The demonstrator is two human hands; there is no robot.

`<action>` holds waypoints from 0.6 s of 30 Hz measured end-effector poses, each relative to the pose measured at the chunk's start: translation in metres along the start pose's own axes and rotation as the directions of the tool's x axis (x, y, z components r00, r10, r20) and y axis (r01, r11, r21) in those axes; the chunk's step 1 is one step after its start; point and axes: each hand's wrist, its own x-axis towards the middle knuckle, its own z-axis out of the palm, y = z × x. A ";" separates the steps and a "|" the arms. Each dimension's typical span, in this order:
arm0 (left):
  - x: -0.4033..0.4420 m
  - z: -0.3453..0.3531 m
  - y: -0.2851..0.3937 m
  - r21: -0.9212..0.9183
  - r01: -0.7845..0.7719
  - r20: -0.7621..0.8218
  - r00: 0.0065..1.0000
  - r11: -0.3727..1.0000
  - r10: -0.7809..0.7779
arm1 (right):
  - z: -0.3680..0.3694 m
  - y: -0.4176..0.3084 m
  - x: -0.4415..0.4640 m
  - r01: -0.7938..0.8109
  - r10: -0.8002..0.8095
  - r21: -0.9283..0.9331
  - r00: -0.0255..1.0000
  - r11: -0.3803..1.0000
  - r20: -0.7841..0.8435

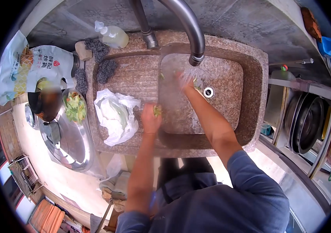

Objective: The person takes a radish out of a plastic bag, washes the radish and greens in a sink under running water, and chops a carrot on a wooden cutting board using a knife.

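Note:
Water runs from the curved faucet (197, 46) into the basin of the speckled stone sink (223, 97). My right hand (186, 79) is under the stream, its fingers blurred by spray and motion, with bits of green and red beside it. Over the divider on the left, my left hand (151, 116) is closed around some green vegetable pieces (157, 111). A crumpled white plastic bag (115, 116) lies on the ribbed drainboard beside my left hand. Green scraps lie near the white-rimmed drain (209, 92).
Steel wool pads (106, 71) and a soap bottle (114, 36) line the sink's left and back edges. Further left are cut vegetables (75, 107), a round metal lid (70, 143) and a printed bag (49, 62). Pans (309, 122) stand in a rack at right.

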 end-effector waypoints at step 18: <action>0.002 0.000 -0.001 -0.063 0.064 0.037 0.997 0.996 -0.062 | -0.012 -0.053 0.024 0.184 -0.134 0.423 0.980 0.887 -0.146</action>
